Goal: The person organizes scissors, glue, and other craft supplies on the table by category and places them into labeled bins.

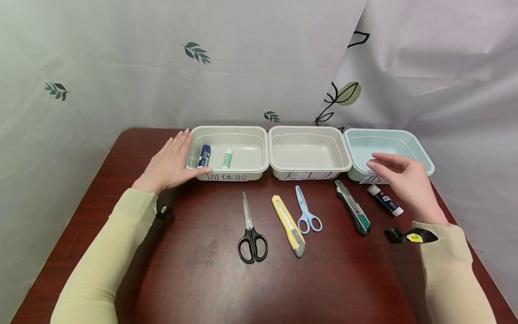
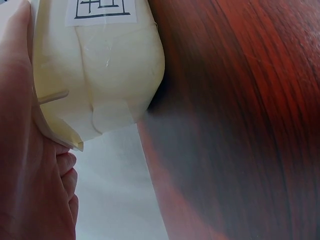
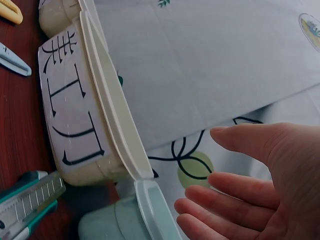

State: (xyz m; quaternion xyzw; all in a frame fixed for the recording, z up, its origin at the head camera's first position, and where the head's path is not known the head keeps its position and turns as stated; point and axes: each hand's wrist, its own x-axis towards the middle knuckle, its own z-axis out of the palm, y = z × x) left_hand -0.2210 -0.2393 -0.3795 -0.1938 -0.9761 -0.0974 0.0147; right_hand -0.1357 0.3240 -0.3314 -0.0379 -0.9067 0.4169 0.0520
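My left hand (image 1: 171, 164) rests with straight fingers on the left end of the left off-white bin (image 1: 247, 155), its thumb along the front rim. Inside that bin lie a dark blue glue stick (image 1: 204, 155) and a small green-and-white glue stick (image 1: 227, 158). Over the front of the light blue bin (image 1: 362, 144) hovers my right hand (image 1: 414, 182). Its fingers are loosely bent, and the right wrist view shows a gap between thumb and fingers with nothing held. A blue-and-white glue stick (image 1: 385, 200) lies on the table near that hand.
A middle off-white bin (image 1: 309, 155) stands between the other two. In front lie black-handled scissors (image 1: 252, 240), a yellow utility knife (image 1: 288, 225), light blue scissors (image 1: 303, 208) and a green-and-black utility knife (image 1: 353, 208). A patterned cloth (image 1: 243, 81) hangs behind the dark red table (image 1: 194, 270).
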